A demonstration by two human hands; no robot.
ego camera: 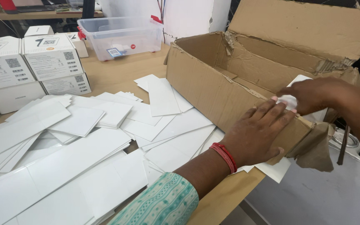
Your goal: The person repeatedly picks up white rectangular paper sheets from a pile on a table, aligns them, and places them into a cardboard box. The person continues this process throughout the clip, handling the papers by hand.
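A long open cardboard box lies on the wooden table, its flaps torn. My left hand, with a red bangle at the wrist, presses flat against the box's near side wall close to its right end, fingers apart. My right hand reaches over the box rim and grips a white card at the box's right end. Many flat white cards lie spread over the table to the left of the box.
Stacked white product boxes stand at the far left. A clear plastic bin with red latches sits behind them. The table's front edge runs diagonally under my left forearm, with grey floor beyond it.
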